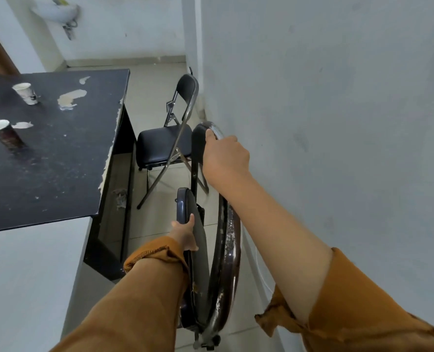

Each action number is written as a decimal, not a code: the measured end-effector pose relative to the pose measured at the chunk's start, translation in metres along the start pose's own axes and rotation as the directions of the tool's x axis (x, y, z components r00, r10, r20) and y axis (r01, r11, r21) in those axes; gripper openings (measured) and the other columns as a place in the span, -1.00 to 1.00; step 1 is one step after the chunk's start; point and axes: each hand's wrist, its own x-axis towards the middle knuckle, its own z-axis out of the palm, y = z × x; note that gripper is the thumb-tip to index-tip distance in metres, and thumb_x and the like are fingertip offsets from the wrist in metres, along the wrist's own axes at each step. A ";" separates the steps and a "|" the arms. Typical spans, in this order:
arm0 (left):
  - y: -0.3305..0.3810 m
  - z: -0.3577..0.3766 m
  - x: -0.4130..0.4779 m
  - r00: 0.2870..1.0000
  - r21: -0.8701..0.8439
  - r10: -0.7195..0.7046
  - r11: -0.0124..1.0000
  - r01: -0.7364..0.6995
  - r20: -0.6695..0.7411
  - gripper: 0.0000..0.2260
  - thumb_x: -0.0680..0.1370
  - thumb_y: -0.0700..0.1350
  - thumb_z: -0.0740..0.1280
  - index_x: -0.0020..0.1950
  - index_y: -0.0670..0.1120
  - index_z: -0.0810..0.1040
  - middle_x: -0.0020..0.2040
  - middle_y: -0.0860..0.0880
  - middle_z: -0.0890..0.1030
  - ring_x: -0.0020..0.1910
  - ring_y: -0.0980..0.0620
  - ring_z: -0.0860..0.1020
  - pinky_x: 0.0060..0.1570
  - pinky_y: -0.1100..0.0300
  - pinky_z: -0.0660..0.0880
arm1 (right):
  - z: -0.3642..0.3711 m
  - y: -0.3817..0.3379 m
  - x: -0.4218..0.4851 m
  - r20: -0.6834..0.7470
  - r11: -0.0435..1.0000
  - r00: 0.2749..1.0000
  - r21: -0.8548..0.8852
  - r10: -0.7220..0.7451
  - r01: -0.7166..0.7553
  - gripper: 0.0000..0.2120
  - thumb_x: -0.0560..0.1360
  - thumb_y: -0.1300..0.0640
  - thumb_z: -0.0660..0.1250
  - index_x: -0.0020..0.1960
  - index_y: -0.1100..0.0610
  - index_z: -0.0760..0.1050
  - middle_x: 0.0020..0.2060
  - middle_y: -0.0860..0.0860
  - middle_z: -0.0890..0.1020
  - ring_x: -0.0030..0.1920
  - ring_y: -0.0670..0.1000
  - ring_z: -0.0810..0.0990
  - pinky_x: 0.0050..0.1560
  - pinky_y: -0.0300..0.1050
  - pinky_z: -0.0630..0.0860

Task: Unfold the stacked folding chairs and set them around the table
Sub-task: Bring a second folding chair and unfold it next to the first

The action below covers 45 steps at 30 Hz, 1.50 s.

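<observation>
**Folded chair held in both hands beside the wall**

Nearest the camera, an orange sleeve covers the left arm down to the wrist. The left hand grips the edge of the padded seat of the folded chair. Its thumb lies against the seat's underside, and the rest of the fingers wrap round the rim, out of sight.

The folded chair stands edge-on between the two arms, close beside the pale wall. Its scuffed metal frame curves up on the wall side. Further up the frame, the right hand holds the top of the backrest. Its fingers are closed over the tube and the thumb is pressed along it.

Just beyond, an unfolded chair with a black seat and back stands on the tiled floor. Its back is toward the wall and its seat faces the table's end.

To the left is the black surface, worn to pale patches along its edge and top. Two paper cups stand on it well apart, one nearer and one farther back.

At the far end of the room a white basin hangs on the wall.
</observation>
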 end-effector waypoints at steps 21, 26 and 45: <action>-0.039 -0.004 -0.006 1.000 -0.100 -0.009 0.995 0.009 0.005 -0.17 0.55 -0.07 0.32 0.53 0.09 -0.28 0.47 -0.25 0.04 0.33 -0.17 0.35 0.25 0.00 0.43 | 0.000 0.010 0.006 -0.009 0.991 0.999 -0.126 -0.034 0.033 -0.56 0.58 0.24 0.09 0.45 0.07 0.27 0.11 0.18 0.52 0.08 0.21 0.53 -0.13 -0.04 0.32; -0.055 0.012 -0.017 0.994 -0.158 0.015 0.987 -0.032 -0.112 -0.24 0.57 -0.08 0.30 0.56 0.08 -0.19 0.52 -0.22 0.01 0.41 -0.19 0.29 0.35 0.00 0.34 | 0.000 0.024 0.006 0.035 0.995 0.995 -0.024 0.093 -0.092 -0.51 0.61 0.16 0.09 0.52 -0.04 0.14 0.02 0.13 0.44 -0.12 0.08 0.39 -0.31 -0.20 0.28; -0.062 0.060 -0.020 0.944 -0.194 -0.207 0.968 0.159 -0.256 -0.21 0.55 -0.20 0.31 0.56 0.03 -0.18 0.56 -0.11 -0.17 0.45 -0.23 0.21 0.34 -0.02 0.34 | 0.025 0.077 -0.008 0.042 0.906 0.983 -0.397 0.177 -0.147 -0.16 0.50 0.21 0.33 0.58 0.12 -0.14 0.42 0.37 0.14 0.38 0.28 0.26 0.32 0.04 0.33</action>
